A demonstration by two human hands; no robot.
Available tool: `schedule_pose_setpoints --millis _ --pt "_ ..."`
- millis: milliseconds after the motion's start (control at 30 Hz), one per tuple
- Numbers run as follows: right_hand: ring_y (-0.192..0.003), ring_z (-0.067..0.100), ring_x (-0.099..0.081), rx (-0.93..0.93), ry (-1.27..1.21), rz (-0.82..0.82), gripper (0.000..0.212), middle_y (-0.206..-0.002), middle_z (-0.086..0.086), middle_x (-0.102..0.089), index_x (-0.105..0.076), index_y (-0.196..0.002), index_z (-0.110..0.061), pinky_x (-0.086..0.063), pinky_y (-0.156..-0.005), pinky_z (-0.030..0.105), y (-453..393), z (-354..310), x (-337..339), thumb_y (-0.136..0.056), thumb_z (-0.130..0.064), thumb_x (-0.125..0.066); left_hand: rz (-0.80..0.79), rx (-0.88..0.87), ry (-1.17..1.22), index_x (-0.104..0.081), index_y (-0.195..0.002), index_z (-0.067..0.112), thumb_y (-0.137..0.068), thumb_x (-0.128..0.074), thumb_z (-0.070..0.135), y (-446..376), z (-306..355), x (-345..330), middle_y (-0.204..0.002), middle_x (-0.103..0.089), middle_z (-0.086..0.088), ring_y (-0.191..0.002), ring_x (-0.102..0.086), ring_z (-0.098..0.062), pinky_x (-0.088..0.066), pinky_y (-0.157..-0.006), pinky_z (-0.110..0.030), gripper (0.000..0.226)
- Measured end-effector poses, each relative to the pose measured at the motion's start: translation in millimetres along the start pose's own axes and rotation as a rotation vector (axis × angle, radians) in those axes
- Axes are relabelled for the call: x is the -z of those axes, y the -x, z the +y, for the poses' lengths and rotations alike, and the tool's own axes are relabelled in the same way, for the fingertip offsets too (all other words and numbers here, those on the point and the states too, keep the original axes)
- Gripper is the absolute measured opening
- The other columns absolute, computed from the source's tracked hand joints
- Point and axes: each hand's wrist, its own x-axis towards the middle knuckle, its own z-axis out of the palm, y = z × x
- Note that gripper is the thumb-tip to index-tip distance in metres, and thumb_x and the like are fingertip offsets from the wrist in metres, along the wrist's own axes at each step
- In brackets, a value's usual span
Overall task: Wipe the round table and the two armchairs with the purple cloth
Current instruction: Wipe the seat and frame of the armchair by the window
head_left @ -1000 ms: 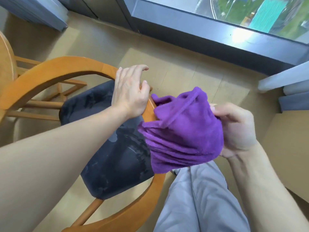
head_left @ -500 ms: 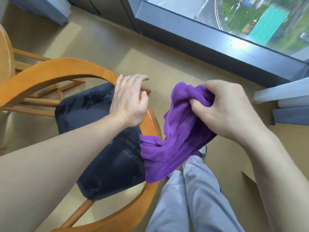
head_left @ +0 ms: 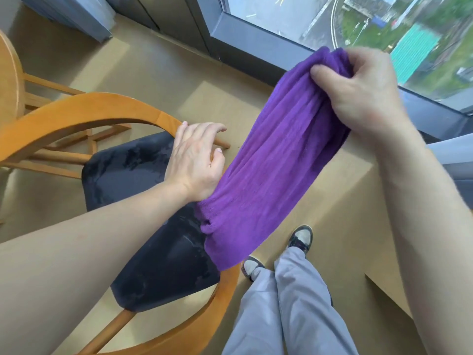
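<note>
Head view: armchair step, I judge. My right hand [head_left: 358, 90] has its fingers [head_left: 330, 74] bunched round the top of the purple cloth [head_left: 276, 160], which hangs above the near armchair [head_left: 84, 116]; left hand [head_left: 194, 160] rests flat-fingered on its right armrest. Next: lower cloth onto wood or the dark seat [head_left: 143, 226]. Since a second ago the cloth has risen and stretched out long.

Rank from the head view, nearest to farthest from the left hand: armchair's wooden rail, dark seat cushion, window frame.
From the left hand:
1. Wooden rail of the armchair: directly under the fingers.
2. Dark seat cushion: just below and left of the hand.
3. Window frame: far side of the floor, upper right.
</note>
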Motion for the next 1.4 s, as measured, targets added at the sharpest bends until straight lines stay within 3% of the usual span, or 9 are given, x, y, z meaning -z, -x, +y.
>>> schedule_pose_setpoints --millis 267,467,800,967,1033,1100,1167,1233,1400 --pt "-0.058 0.013 -0.036 0.066 0.021 -0.055 0.033 -0.058 -0.006 -0.038 -0.048 -0.069 -0.01 -0.032 -0.054 0.028 -6.9 -6.1 -64.2 -0.083 -0.037 -0.058 -0.094 -0.003 -0.086 -0.028 -0.153 0.028 -0.086 -0.032 0.037 -0.2 2.4 3.6 -0.159 -0.032 0.0 -0.137 -0.034 -0.023 -0.01 -0.121 -0.051 0.068" --pt "-0.06 0.003 -0.046 0.005 0.015 -0.226 0.049 -0.071 -0.012 -0.054 -0.046 -0.073 -0.023 -0.036 -0.052 0.017 11.5 -14.0 -86.2 -0.068 -0.058 -0.08 -0.117 0.003 -0.114 -0.023 -0.154 0.028 -0.089 -0.031 0.039 2.5 2.4 3.3 -0.161 -0.026 -0.002 -0.14 -0.029 -0.024 -0.008 -0.121 -0.052 0.067" --pt "-0.086 0.022 -0.059 0.062 0.182 -0.39 0.014 -0.093 -0.004 -0.062 -0.052 -0.094 -0.018 -0.042 -0.07 0.033 5.1 -49.5 -59.3 -0.089 -0.021 -0.065 -0.232 0.118 -0.161 -0.008 -0.158 0.026 -0.094 -0.013 0.046 -1.0 6.7 6.2 -0.166 -0.011 0.0 -0.149 -0.014 -0.018 0.003 -0.124 -0.04 0.067" --pt "-0.071 0.013 -0.053 0.241 0.284 -0.455 0.022 -0.077 -0.007 -0.057 -0.051 -0.078 -0.018 -0.035 -0.061 0.031 -59.2 -77.9 -13.4 -0.09 -0.029 -0.066 -0.277 0.293 -0.034 0.005 -0.156 0.035 -0.098 -0.013 0.044 -10.2 17.9 11.1 -0.167 -0.002 -0.001 -0.152 -0.002 -0.016 0.008 -0.123 -0.039 0.062" --pt "-0.063 0.009 -0.05 0.281 0.287 -0.497 0.028 -0.068 -0.007 -0.054 -0.05 -0.072 -0.016 -0.033 -0.053 0.024 -72.3 -82.9 1.6 -0.091 -0.031 -0.065 -0.271 0.423 0.07 -0.01 -0.158 0.028 -0.101 -0.015 0.04 -18.0 35.4 16.2 -0.166 -0.008 -0.002 -0.152 -0.003 -0.017 0.006 -0.123 -0.038 0.058" --pt "-0.059 0.008 -0.05 0.247 0.239 -0.499 0.031 -0.063 -0.008 -0.052 -0.051 -0.069 -0.017 -0.033 -0.048 0.016 -85.1 -87.1 11.7 -0.093 -0.032 -0.064 -0.149 0.532 0.226 -0.052 -0.132 0.023 -0.103 -0.02 0.033 -26.3 56.5 21.3 -0.144 -0.046 -0.002 -0.145 -0.028 -0.023 -0.014 -0.121 -0.038 0.044" --pt "-0.06 0.012 -0.053 0.191 0.211 -0.519 0.035 -0.063 -0.006 -0.054 -0.055 -0.07 -0.011 -0.035 -0.049 0.017 -99.3 -92.5 20.4 -0.095 -0.036 -0.062 -0.023 0.703 0.469 -0.048 -0.074 0.029 -0.101 -0.026 0.036 -29.1 89.8 29.8 -0.085 -0.053 0.007 -0.102 -0.055 -0.024 -0.038 -0.09 -0.039 0.036" --pt "-0.057 0.015 -0.05 0.142 0.172 -0.523 0.046 -0.061 -0.004 -0.05 -0.055 -0.072 -0.003 -0.037 -0.046 0.02 -109.5 -97.9 27.3 -0.095 -0.042 -0.06 0.045 0.816 0.735 -0.033 -0.065 0.022 -0.095 -0.031 0.051 -27.5 121.0 32.7 -0.062 -0.038 0.011 -0.067 -0.044 -0.018 -0.033 -0.067 -0.038 0.041" --pt "-0.033 0.013 -0.047 0.027 0.147 -0.622 0.052 -0.051 -0.004 -0.05 -0.055 -0.068 -0.009 -0.036 -0.029 0.025 -106.0 -98.7 33.6 -0.088 -0.056 -0.062 0.225 0.86 0.808 -0.045 -0.07 0.023 -0.103 -0.044 0.031 -32.0 147.1 39.6 -0.06 -0.049 0.015 -0.062 -0.046 -0.008 -0.037 -0.065 -0.033 0.034"
